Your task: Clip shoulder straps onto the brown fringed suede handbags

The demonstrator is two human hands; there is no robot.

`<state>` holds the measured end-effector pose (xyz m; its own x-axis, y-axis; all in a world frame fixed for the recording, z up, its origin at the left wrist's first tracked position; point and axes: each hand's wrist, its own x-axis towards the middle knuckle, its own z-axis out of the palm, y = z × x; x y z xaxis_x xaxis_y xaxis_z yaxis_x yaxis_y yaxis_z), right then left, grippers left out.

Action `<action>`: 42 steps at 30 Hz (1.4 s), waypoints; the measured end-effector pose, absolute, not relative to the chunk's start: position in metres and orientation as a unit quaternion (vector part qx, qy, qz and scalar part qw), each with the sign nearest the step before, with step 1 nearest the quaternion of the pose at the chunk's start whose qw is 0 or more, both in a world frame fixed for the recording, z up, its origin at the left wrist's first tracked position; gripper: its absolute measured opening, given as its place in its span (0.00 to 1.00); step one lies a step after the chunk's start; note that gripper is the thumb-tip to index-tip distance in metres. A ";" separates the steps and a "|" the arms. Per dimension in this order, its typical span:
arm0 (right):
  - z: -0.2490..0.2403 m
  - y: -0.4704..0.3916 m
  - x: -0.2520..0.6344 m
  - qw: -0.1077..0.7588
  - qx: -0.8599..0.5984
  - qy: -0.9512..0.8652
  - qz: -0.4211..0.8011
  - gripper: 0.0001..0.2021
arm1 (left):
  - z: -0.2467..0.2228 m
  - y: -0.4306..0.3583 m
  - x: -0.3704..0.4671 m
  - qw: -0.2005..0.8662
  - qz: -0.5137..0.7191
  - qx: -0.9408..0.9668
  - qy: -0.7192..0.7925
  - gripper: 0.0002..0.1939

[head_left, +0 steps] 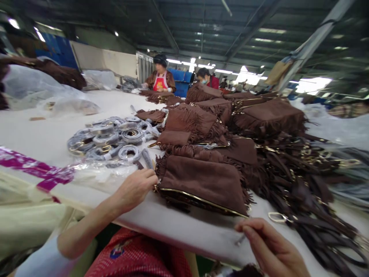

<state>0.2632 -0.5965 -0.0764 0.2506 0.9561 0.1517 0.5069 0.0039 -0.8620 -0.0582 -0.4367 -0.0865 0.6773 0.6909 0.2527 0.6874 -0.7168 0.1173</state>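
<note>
A brown fringed bag lies at the table's near edge, its gold zipper edge towards me. My left hand is closed at the bag's left end, fingers pinched beside small gold hardware. Off the bag's near right corner, my right hand pinches a small, blurred metal piece between thumb and forefinger; its kind is unclear. Further back, several more brown fringed bags are piled up. Coiled straps in clear wrapping sit left of them.
Dark straps with gold clasps heap up on the right. Clear plastic bags lie by my left forearm, near purple-printed tape on the white table. Two people work across the table. Plastic-covered brown goods stand far left.
</note>
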 end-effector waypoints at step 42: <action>-0.110 -0.639 0.289 0.470 -0.726 -0.442 0.238 0.20 | -0.099 -0.543 0.155 0.429 0.163 0.829 0.319 0.08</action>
